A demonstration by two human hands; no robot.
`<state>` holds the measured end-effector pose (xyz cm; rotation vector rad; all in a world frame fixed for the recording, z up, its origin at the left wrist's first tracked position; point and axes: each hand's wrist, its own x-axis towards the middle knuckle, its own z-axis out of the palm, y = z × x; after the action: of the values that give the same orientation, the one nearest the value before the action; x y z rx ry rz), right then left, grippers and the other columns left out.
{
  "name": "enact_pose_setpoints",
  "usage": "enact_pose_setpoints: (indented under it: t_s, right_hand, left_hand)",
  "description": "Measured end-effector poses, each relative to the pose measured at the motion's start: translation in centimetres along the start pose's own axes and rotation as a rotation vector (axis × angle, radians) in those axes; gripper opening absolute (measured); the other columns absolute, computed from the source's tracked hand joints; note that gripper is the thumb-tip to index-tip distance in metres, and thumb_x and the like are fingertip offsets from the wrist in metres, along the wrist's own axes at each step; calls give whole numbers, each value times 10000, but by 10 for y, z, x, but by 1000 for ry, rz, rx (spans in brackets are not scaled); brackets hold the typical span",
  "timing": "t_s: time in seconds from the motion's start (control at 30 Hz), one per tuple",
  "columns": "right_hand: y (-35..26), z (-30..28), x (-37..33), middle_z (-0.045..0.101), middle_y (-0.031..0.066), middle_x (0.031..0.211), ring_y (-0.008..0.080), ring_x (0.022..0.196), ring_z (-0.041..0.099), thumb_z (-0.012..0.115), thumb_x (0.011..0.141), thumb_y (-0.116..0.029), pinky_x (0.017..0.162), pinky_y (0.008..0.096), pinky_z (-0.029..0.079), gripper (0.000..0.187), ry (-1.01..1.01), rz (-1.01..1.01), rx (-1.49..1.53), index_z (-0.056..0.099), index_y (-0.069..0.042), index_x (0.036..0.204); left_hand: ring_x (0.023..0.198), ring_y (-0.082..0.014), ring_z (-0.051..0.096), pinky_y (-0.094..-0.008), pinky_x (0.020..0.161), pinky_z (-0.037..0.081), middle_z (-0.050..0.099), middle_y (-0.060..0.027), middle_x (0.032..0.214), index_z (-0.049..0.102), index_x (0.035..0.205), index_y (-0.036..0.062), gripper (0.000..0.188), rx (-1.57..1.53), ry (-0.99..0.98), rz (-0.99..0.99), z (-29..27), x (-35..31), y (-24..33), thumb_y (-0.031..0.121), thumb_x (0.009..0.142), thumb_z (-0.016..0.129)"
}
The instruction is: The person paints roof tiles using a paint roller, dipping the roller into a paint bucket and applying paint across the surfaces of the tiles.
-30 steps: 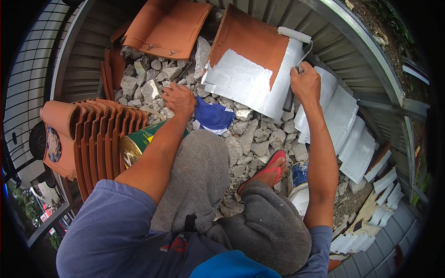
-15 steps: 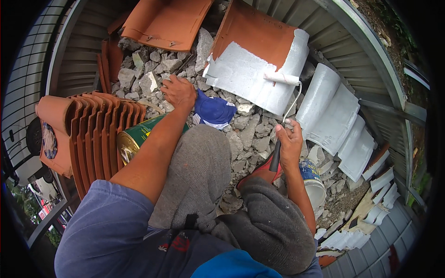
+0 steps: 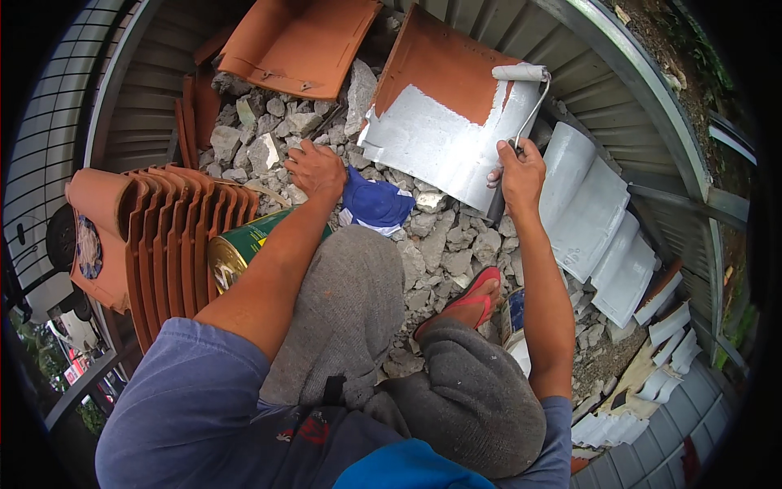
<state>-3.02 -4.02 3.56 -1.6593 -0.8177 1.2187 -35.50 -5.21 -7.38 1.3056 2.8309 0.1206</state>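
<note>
My right hand (image 3: 521, 175) is closed around the dark handle of a paint roller (image 3: 519, 73). The roller's white sleeve lies on the upper right edge of a roof tile (image 3: 456, 90), orange at the top and coated white-grey over its lower part and right side. My left hand (image 3: 316, 171) rests on the broken rubble with its fingers apart and slightly bent, holding nothing. Beside it lies a crumpled blue and white packet or cloth (image 3: 376, 200). Behind my right forearm, a blue and white can (image 3: 515, 314) is partly hidden.
Stacked orange tiles (image 3: 175, 236) stand at the left, next to a green can (image 3: 248, 244) lying on its side. One bare orange tile (image 3: 297, 49) lies at the far side. Painted tiles (image 3: 582, 204) lean along the right. Metal railing (image 3: 652, 81) encloses the rubble (image 3: 444, 244).
My right hand has moved up and away from me, taking the roller from the tile's lower right to its upper right edge. White now covers more there. My left hand stays nearly still.
</note>
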Motion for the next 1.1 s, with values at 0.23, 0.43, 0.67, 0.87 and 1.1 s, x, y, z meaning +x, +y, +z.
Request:
enact_pose_setpoints:
  t_s: [0.23, 0.43, 0.67, 0.87, 1.1]
  right_hand:
    - [-13, 23, 32, 530, 23, 678, 130, 474, 550, 691, 958, -152, 418, 293, 465, 191, 62, -8, -103, 605, -1, 1037]
    - [-15, 18, 33, 613, 86, 656, 152, 490, 612, 703, 922, -138, 431, 312, 526, 240, 101, -48, -169, 654, 51, 1062]
    - [-10, 20, 20, 534, 22, 653, 125, 467, 549, 702, 943, -134, 422, 295, 461, 185, 94, 19, -153, 638, 15, 1032]
    - [48, 4, -46, 639, 73, 698, 122, 496, 572, 715, 920, -124, 445, 304, 449, 266, 88, -89, -321, 661, 55, 1110]
    - [49, 10, -114, 634, 56, 719, 91, 521, 535, 729, 924, -108, 467, 294, 412, 275, 75, 63, -267, 661, 47, 1140]
  left_hand:
    - [1156, -400, 494, -546, 916, 501, 493, -197, 1209, 558, 1139, 60, 297, 7, -26, -8, 0, 2, -2, 307, 989, 488]
    - [1145, -390, 495, -540, 910, 499, 488, -186, 1216, 558, 1144, 67, 294, 17, -17, 2, -2, 0, 4, 306, 988, 489]
    - [1152, -394, 494, -539, 909, 504, 486, -195, 1225, 561, 1136, 59, 293, 16, -21, -1, 1, 1, 0, 301, 986, 492]
    - [1149, -399, 495, -544, 911, 506, 494, -192, 1211, 563, 1132, 63, 293, 2, -23, -12, -2, -1, 6, 304, 978, 500]
    - [1141, -397, 494, -544, 911, 505, 496, -184, 1199, 561, 1122, 58, 295, 12, 0, -12, 0, 3, -2, 306, 971, 506]
